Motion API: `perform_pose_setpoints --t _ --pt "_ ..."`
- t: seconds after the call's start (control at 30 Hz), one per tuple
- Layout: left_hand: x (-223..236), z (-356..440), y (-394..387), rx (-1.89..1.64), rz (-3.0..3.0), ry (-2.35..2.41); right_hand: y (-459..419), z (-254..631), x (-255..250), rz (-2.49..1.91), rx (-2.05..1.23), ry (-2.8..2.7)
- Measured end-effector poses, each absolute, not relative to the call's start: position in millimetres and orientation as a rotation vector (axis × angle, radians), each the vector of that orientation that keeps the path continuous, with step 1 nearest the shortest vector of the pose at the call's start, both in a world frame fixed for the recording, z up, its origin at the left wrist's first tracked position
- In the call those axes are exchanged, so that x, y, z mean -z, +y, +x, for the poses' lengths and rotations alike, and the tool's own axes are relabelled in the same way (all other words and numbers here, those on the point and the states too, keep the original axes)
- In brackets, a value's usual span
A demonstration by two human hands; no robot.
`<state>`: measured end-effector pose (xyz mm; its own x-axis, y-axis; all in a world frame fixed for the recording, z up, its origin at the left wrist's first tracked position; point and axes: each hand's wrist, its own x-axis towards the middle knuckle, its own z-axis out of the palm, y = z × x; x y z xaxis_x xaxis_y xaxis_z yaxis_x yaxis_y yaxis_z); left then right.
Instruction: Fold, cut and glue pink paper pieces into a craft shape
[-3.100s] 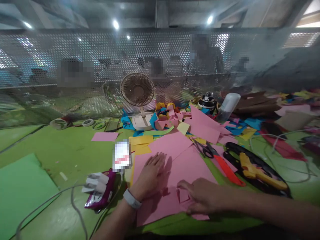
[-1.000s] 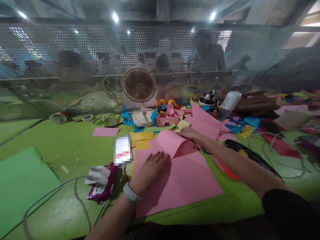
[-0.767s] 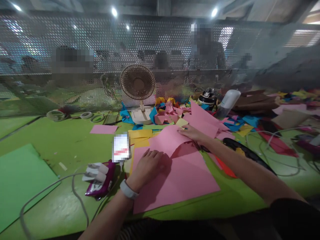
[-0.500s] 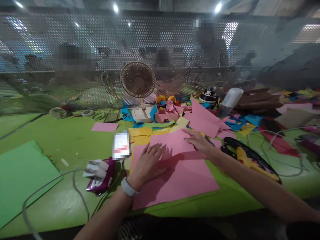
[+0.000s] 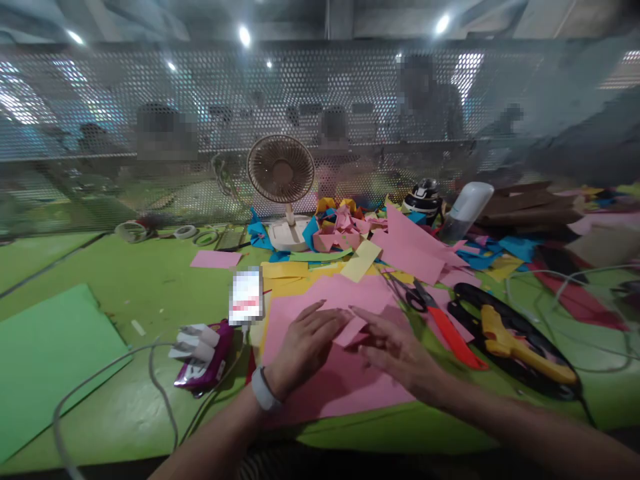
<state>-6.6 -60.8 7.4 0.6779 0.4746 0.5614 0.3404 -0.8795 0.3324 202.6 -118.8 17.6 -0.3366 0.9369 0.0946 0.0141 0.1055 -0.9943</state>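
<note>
A small piece of pink paper (image 5: 351, 331) is raised between my two hands, above a large pink sheet (image 5: 365, 400) that lies on the table. My left hand (image 5: 310, 340), with a grey band at the wrist, has its fingers bent over the left edge of the small piece; its thumb is hidden. From the other side my right hand (image 5: 400, 350) grips the same piece with curled fingers, partly out of sight. Beyond them, red-handled scissors or a similar cutting tool (image 5: 453, 337) lies beside my right hand.
Behind the sheets stand a fan (image 5: 281, 170) and a heap of folded paper (image 5: 340, 230). A phone (image 5: 246, 297) and a purple pack with white plugs (image 5: 203, 353) lie left. A black-and-yellow glue gun (image 5: 520, 343) and a clear bottle (image 5: 467, 207) are right. Cables cross the table.
My right hand has drawn back toward me from the far edge of the pink sheet. A small pink piece now shows between my hands, and the red-handled tool is uncovered. The view has shifted slightly.
</note>
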Motion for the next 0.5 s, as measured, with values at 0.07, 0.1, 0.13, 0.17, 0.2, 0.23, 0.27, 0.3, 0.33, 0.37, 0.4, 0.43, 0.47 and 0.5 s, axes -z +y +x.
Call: perform_pose_setpoints --t 0.07,0.1,0.13,0.17,0.2,0.23,0.27,0.3,0.33,0.37,0.4,0.43,0.47,0.5 --pt "-9 -10 -58 -1.19 2.431 0.674 -120 212 -23 -0.947 -1.044 -1.685" --pt "-11 -12 -57 -1.279 2.268 0.678 -117 219 -24 -0.957 -0.857 -1.744" --pt "-13 -14 -55 -1.363 2.092 0.677 -111 226 -24 -0.998 -0.692 -1.798" --pt "-16 -16 -53 -1.446 1.917 0.662 -104 232 -23 -1.056 -0.567 -1.872" --pt "-18 -18 -52 -1.514 1.753 0.639 -96 238 -20 -1.113 -0.46 -1.942" --pt "-21 -19 -50 -1.57 1.605 0.613 -89 242 -15 -1.168 -0.375 -1.995" --pt "-23 -20 -48 -1.603 1.476 0.59 -82 244 -10 -1.209 -0.308 -2.021" --pt "-25 -21 -47 -1.617 1.37 0.571 -76 246 -4 -1.236 -0.256 -2.024" --pt "-26 -22 -46 -1.613 1.284 0.559 -72 246 1 -1.246 -0.227 -2.027" --pt "-27 -23 -45 -1.597 1.213 0.553 -69 246 6 -1.24 -0.21 -2.038" --pt "-28 -23 -45 -1.571 1.152 0.547 -68 246 11 -1.222 -0.202 -2.058" --pt "-28 -24 -45 -1.541 1.101 0.54 -67 245 14 -1.191 -0.202 -2.086" --pt "-28 -24 -46 -1.508 1.058 0.53 -67 246 16 -1.15 -0.208 -2.112" --pt "-28 -24 -47 -1.476 1.024 0.515 -66 246 18 -1.102 -0.212 -2.121"
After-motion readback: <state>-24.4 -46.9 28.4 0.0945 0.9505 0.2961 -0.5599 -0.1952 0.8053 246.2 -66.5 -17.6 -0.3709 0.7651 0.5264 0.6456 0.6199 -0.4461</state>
